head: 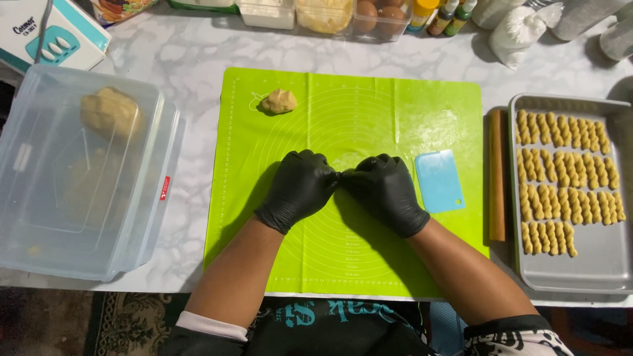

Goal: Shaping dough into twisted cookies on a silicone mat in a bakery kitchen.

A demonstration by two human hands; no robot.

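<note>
Two gloved hands, knuckle to knuckle, mid-mat.
Left hand (300, 188) and right hand (386, 191) curled shut, fingertips meeting over the green mat (369, 105); whatever sits between them hidden, can't tell. Dough lump (279, 101) well apart at the mat's top-left. Blue scraper (439, 180) just beside the right hand; rolling pin (496, 175) against the tray (593, 264) of twists (567, 178).
</note>
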